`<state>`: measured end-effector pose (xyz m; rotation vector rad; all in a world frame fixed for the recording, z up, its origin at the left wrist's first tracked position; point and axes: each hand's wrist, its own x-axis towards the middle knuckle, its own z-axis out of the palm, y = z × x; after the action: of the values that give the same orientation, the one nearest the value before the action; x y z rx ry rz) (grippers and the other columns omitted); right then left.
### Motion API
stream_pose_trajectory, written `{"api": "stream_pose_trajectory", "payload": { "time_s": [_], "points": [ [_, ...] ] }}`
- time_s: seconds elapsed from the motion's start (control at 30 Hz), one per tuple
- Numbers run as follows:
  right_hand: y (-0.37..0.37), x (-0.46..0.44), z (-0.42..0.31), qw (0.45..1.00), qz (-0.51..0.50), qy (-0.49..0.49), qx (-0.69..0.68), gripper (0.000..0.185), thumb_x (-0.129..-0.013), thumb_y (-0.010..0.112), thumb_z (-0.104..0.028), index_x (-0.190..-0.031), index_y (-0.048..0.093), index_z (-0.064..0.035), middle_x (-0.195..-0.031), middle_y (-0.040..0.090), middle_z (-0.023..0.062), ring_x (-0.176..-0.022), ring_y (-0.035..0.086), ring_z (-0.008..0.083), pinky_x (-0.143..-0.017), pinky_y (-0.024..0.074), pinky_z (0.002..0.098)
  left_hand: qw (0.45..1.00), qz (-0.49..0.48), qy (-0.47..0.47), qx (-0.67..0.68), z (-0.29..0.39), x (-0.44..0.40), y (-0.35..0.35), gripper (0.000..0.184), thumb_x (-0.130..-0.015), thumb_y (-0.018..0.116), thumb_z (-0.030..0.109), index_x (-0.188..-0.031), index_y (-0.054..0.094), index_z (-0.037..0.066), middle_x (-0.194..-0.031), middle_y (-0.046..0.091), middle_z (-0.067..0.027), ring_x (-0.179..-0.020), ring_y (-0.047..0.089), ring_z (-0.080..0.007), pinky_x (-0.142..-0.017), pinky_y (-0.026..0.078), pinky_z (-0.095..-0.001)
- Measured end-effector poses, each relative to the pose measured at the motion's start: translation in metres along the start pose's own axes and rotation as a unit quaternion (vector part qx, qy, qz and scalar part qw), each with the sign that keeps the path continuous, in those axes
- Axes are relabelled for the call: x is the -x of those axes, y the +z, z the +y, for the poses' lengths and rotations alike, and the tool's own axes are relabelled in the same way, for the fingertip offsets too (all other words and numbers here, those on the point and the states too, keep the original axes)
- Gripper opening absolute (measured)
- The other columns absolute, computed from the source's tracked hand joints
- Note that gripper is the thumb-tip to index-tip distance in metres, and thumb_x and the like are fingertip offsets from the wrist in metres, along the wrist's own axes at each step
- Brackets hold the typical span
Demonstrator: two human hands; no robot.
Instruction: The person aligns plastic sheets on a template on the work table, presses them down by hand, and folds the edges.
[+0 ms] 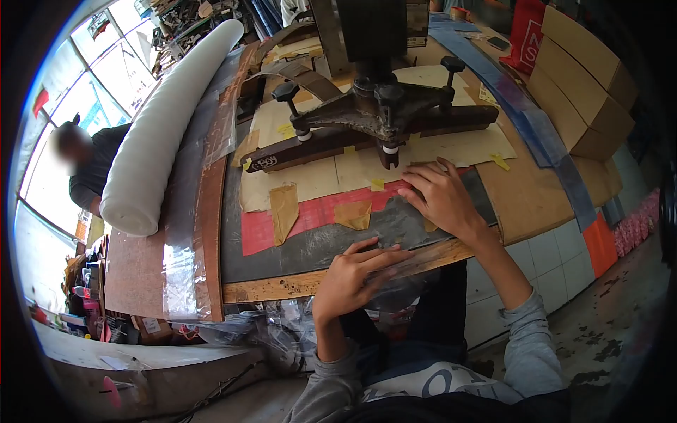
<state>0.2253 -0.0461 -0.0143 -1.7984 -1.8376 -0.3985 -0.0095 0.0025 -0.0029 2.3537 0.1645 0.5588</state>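
Note:
At the table's front edge, my left hand (352, 276) has its fingers stretched over a clear plastic sheet (416, 262), with the thumb beneath; the grip seems light. My right hand (444, 199) rests at the near edge of a cream board (310, 185), fingers bent and spread, holding nothing I can make out. Under the board lies a red sheet (261, 235) with brown tape (283, 215) and a second tape piece (352, 215) on it. A dark metal press head (384, 106) with a long bar (282, 151) sits above the board, just beyond my right fingertips.
A thick white foam roll (166, 134) lies along the left side. Blue strips (522, 106) run down the right side beside cardboard boxes (582, 84). The table has a worn wooden front edge (275, 287). Another person (92, 166) is at the far left.

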Motion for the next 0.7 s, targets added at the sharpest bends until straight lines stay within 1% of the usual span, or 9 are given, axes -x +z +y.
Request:
{"api": "stream_pose_trajectory", "payload": {
  "time_s": [0.13, 0.3, 0.33, 0.43, 0.53, 0.63, 0.7],
  "points": [
    [0.002, 0.001, 0.000, 0.999, -0.016, 0.004, 0.027, 0.035, -0.089, 0.063, -0.032, -0.110, 0.068, -0.0040, -0.115, 0.066, 0.0070, -0.110, 0.059, 0.0204, -0.106, 0.0347, 0.0477, 1.000, -0.006, 0.005, -0.009, 0.001, 0.000, -0.001, 0.034, -0.089, 0.059, 0.014, -0.123, 0.062, 0.014, -0.119, 0.067, -0.0050, -0.117, 0.060, -0.0229, -0.105, 0.040, -0.0466],
    [0.006, 0.005, 0.003, 0.998, -0.035, 0.021, 0.045, 0.037, -0.091, 0.061, -0.032, -0.116, 0.065, -0.0047, -0.123, 0.063, 0.0060, -0.116, 0.057, 0.0177, -0.109, 0.0312, 0.0496, 0.999, -0.025, 0.007, -0.018, -0.001, -0.001, 0.000, 0.035, -0.089, 0.058, 0.014, -0.124, 0.061, 0.014, -0.125, 0.064, -0.0038, -0.124, 0.054, -0.0216, -0.107, 0.038, -0.0459],
    [0.006, 0.005, 0.003, 0.998, -0.037, 0.024, 0.045, 0.037, -0.091, 0.060, -0.032, -0.116, 0.065, -0.0048, -0.123, 0.063, 0.0062, -0.116, 0.057, 0.0179, -0.109, 0.0314, 0.0498, 0.999, -0.028, 0.008, -0.019, -0.001, -0.002, 0.000, 0.035, -0.089, 0.058, 0.014, -0.124, 0.061, 0.014, -0.126, 0.063, -0.0039, -0.125, 0.053, -0.0217, -0.107, 0.038, -0.0458],
    [0.006, 0.003, 0.001, 0.998, -0.039, 0.030, 0.046, 0.036, -0.092, 0.060, -0.030, -0.116, 0.065, -0.0047, -0.125, 0.062, 0.0068, -0.116, 0.057, 0.0186, -0.108, 0.0322, 0.0505, 0.999, -0.033, -0.008, 0.000, -0.001, -0.002, 0.001, 0.038, -0.087, 0.061, 0.015, -0.125, 0.062, 0.013, -0.129, 0.062, -0.0038, -0.129, 0.050, -0.0226, -0.110, 0.033, -0.0475],
    [0.006, 0.002, 0.002, 0.998, -0.040, 0.034, 0.039, 0.035, -0.092, 0.058, -0.028, -0.118, 0.064, -0.0042, -0.126, 0.061, 0.0077, -0.116, 0.057, 0.0199, -0.107, 0.0336, 0.0518, 1.000, -0.025, -0.008, 0.000, 0.002, -0.003, 0.000, 0.037, -0.088, 0.060, 0.015, -0.125, 0.062, 0.012, -0.128, 0.062, -0.0054, -0.129, 0.050, -0.0252, -0.109, 0.033, -0.0473],
    [0.010, 0.001, 0.006, 0.998, -0.044, 0.036, 0.018, 0.036, -0.093, 0.057, -0.027, -0.121, 0.061, -0.0035, -0.128, 0.060, 0.0088, -0.117, 0.056, 0.0220, -0.105, 0.0353, 0.0532, 0.999, -0.017, 0.000, -0.028, 0.001, -0.004, 0.001, 0.038, -0.089, 0.059, 0.016, -0.126, 0.060, 0.014, -0.129, 0.060, -0.0054, -0.128, 0.050, -0.0238, -0.107, 0.037, -0.0452],
    [0.012, 0.000, 0.007, 0.998, -0.048, 0.036, 0.004, 0.037, -0.094, 0.056, -0.025, -0.122, 0.059, -0.0029, -0.130, 0.058, 0.0095, -0.118, 0.056, 0.0235, -0.104, 0.0363, 0.0540, 0.999, -0.017, -0.003, -0.029, 0.003, -0.004, 0.001, 0.038, -0.089, 0.059, 0.016, -0.126, 0.060, 0.014, -0.130, 0.060, -0.0060, -0.128, 0.050, -0.0246, -0.107, 0.037, -0.0454]
  ]
}}
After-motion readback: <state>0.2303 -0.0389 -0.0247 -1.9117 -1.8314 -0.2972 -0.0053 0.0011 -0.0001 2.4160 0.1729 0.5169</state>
